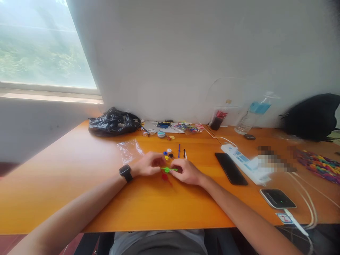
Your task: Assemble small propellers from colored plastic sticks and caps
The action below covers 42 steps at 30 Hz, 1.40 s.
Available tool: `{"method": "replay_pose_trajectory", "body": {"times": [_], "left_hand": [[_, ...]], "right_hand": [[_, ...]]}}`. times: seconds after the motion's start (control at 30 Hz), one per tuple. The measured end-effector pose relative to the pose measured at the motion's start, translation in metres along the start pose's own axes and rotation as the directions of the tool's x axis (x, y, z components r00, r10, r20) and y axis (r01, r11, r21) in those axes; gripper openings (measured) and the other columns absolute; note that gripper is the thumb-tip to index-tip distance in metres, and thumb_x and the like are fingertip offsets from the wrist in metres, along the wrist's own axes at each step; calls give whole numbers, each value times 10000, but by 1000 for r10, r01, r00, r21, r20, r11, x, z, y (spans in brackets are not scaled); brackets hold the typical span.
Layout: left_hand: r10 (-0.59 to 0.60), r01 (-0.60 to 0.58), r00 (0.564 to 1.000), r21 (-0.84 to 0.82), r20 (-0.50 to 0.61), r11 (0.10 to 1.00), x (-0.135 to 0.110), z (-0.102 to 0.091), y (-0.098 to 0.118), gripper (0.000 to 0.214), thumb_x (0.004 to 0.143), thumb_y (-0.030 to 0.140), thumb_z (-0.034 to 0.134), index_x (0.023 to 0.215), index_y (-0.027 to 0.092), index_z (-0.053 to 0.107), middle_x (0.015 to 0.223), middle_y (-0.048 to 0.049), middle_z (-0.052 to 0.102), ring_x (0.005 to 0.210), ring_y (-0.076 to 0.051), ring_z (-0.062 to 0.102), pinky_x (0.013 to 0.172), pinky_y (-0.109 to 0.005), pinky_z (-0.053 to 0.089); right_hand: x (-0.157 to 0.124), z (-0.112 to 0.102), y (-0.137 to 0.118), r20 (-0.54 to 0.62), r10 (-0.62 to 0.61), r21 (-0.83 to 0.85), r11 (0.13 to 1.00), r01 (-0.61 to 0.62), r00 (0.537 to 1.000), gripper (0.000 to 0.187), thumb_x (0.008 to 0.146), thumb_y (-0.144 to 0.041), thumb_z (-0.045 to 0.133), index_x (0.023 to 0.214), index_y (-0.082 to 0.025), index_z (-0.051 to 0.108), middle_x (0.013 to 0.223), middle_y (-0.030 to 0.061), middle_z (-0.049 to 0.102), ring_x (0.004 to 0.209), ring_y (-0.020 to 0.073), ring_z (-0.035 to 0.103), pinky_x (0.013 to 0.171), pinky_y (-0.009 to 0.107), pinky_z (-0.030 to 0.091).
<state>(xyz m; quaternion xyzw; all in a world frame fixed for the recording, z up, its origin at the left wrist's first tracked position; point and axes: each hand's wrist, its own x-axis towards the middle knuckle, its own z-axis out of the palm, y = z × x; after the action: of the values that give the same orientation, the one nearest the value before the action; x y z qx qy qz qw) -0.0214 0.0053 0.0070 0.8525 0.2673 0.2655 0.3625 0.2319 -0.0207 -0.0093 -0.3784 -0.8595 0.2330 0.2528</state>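
Note:
My left hand point(148, 164) and my right hand point(186, 170) meet over the middle of the orange table point(79, 184). Both are closed in a pinch on a small green plastic piece point(168, 169), a thin stick with a round part, held between them just above the tabletop. A red piece point(166, 177) lies right under it. Behind my hands lie several small coloured caps point(168, 153), a blue stick point(179, 150) and a dark stick point(184, 153). I wear a black watch point(125, 173) on my left wrist.
A black plastic bag point(113, 122) and a clear wrapper point(129, 148) lie at the back left. Tools and coloured bits point(175, 126) line the wall. A black phone point(230, 168), a power strip point(243, 162), a bottle point(252, 115), a small device point(277, 198) and a black bag point(313, 115) fill the right.

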Motion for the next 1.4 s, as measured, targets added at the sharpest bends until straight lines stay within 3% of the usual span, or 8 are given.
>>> {"method": "replay_pose_trajectory", "body": {"times": [0.2, 0.3, 0.4, 0.5, 0.57, 0.77, 1.07, 1.4], "left_hand": [[-53, 51, 997, 35, 59, 998, 0, 0, -1, 153, 791, 207, 601, 880, 153, 713, 732, -26, 696, 619, -146, 576, 565, -235, 391], [-67, 65, 996, 31, 58, 997, 1, 1, -6, 180, 771, 162, 554, 856, 148, 712, 731, -25, 699, 621, -143, 575, 567, -233, 387], [-78, 75, 995, 48, 61, 996, 0, 2, -7, 145, 767, 161, 572, 842, 144, 695, 721, -15, 688, 609, -131, 559, 559, -224, 375], [-56, 49, 996, 99, 69, 994, 0, 2, -1, 113, 823, 229, 622, 849, 144, 691, 700, -5, 665, 593, -117, 532, 556, -219, 361], [-25, 14, 997, 149, 71, 989, 0, 2, 3, 188, 873, 331, 654, 861, 148, 692, 683, 1, 641, 583, -110, 510, 555, -222, 348], [50, -69, 996, 254, 78, 965, 0, 5, 2, 426, 815, 582, 762, 933, 179, 693, 719, 1, 657, 599, -120, 535, 569, -237, 341], [81, -87, 996, 313, 33, 946, -2, 14, -8, 338, 799, 501, 781, 856, 196, 645, 713, 4, 658, 586, -120, 541, 566, -242, 337], [155, -165, 986, 322, 58, 932, -2, 15, -6, 366, 872, 475, 721, 713, 183, 566, 663, 6, 608, 564, -99, 457, 562, -247, 323]], "right_hand": [[-1, 0, 1, 1, -40, -16, 999, 40, 999, 130, 935, -256, 660, 819, -197, 663, 718, -5, 602, 626, 132, 493, 592, 262, 339], [-2, -1, -1, -15, -32, -24, 999, 32, 999, 103, 950, -304, 662, 928, -207, 689, 782, 8, 626, 680, 148, 536, 632, 268, 384], [-3, -5, -5, -27, -18, -1, 1000, 18, 999, 304, 898, -435, 747, 1098, -219, 671, 938, 32, 663, 784, 175, 595, 702, 283, 444], [-4, -9, -11, 24, -49, 22, 999, 48, 999, 569, 756, -534, 866, 1181, -232, 636, 1058, 43, 671, 890, 208, 631, 781, 304, 482], [-5, -9, -15, 55, -75, 30, 997, 73, 996, 606, 725, -515, 890, 1195, -242, 624, 1087, 43, 674, 927, 220, 640, 820, 313, 491], [-5, -6, -16, 53, -53, 23, 998, 52, 997, 346, 802, -288, 780, 1104, -240, 617, 958, 12, 660, 812, 179, 610, 710, 267, 467], [-3, -5, -10, 53, -46, -3, 999, 46, 998, 137, 817, -178, 685, 933, -219, 625, 808, -17, 641, 704, 146, 567, 653, 246, 418], [-4, 0, -3, 73, -2, 91, 996, -5, 997, 78, 860, -211, 672, 934, -212, 646, 764, -36, 608, 659, 114, 527, 607, 220, 390]]}}
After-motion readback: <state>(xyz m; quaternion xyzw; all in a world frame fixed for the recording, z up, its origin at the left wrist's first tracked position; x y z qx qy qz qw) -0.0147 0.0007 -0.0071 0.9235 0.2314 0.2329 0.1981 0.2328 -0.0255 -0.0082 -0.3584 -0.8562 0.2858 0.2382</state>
